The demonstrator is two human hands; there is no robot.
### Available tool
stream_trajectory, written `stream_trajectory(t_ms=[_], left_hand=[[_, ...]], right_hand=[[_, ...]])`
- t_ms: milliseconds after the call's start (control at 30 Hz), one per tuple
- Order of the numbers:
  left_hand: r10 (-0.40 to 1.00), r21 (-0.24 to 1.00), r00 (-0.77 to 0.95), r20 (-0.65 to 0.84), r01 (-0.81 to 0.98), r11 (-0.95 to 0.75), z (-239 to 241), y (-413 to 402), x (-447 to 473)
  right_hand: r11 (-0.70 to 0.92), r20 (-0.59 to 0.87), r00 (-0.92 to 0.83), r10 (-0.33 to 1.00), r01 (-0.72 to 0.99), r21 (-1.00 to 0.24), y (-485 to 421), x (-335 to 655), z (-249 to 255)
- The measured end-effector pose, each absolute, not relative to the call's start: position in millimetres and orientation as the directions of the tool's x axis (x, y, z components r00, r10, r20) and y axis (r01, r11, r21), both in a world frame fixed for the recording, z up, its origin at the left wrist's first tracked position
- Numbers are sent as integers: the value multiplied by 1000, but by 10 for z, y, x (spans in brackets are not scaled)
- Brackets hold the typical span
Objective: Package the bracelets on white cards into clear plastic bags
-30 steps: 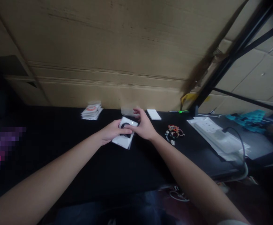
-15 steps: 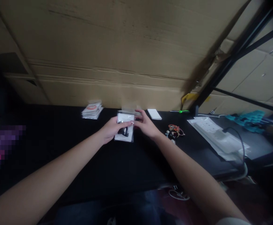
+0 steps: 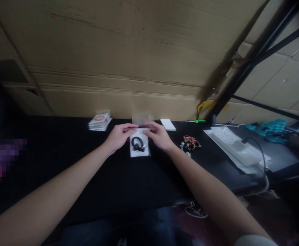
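Observation:
A clear plastic bag lies on the black table top, holding a white card with a black band coiled into a ring. My left hand and my right hand pinch the bag's top edge from either side, their fingertips almost meeting above the ring. The lower part of the bag hangs below my hands and rests square to me. Part of the bag's upper edge is hidden by my fingers.
Behind my hands are a stack of small packets and a white card. To the right lie a tangle of coloured wires, a white packaged sheet with a black cable, and teal items. Cardboard and a black metal frame stand behind.
The bag has turned from tilted to straight and moved slightly down the table. Both hands have shifted to its top edge, and the ring now shows uncovered.

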State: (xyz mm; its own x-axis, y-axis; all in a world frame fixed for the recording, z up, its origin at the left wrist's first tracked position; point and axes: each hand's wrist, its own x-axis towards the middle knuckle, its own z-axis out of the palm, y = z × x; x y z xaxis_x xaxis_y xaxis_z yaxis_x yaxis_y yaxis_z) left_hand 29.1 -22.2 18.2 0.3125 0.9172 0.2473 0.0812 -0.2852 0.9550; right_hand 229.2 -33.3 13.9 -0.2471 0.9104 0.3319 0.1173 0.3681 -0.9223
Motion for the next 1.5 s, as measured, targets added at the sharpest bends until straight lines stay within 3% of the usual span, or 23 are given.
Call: stream_trajectory(t_ms=[233,333,467,567,700,867,1000,1100,1233,1400,1500], left_hand=[[854,934,411,319,14,-356,195,-137,146],[861,903,372,347,113,-413,204,-144,149],[869,874,335,365,200,-444,226,-206,205],[864,892,355,356,147,-428,225,-251,254],[913,955,319,253,68,-288,175,-246,304],[915,995,393,95,-17,-97,131,-145,249],[869,998,492,57,-57,-33,158,-109,181],[875,996,483,31,-88,14,163,-157,216],[848,1000,529,-24,14,20,143,-259,319],[843,997,537,-6,67,-35,153,-305,339],[897,937,434,80,274,-216,159,-324,334]], right_hand=[[460,401,-279,873,195,-866,-352,2373,191],[492,414,-339,845,188,-850,-397,2386,235],[430,379,-280,882,148,-891,-413,2323,223],[390,317,-274,908,280,-877,-402,2260,189],[407,303,-300,904,391,-826,-391,2241,175],[365,261,-298,918,382,-849,-372,2305,183],[303,184,-371,910,292,-907,-357,2359,194],[295,200,-320,926,285,-912,-338,2382,186],[330,254,-255,933,326,-886,-305,2383,161],[289,234,-225,946,254,-923,-259,2377,117],[285,242,-168,956,328,-901,-221,2395,69]])
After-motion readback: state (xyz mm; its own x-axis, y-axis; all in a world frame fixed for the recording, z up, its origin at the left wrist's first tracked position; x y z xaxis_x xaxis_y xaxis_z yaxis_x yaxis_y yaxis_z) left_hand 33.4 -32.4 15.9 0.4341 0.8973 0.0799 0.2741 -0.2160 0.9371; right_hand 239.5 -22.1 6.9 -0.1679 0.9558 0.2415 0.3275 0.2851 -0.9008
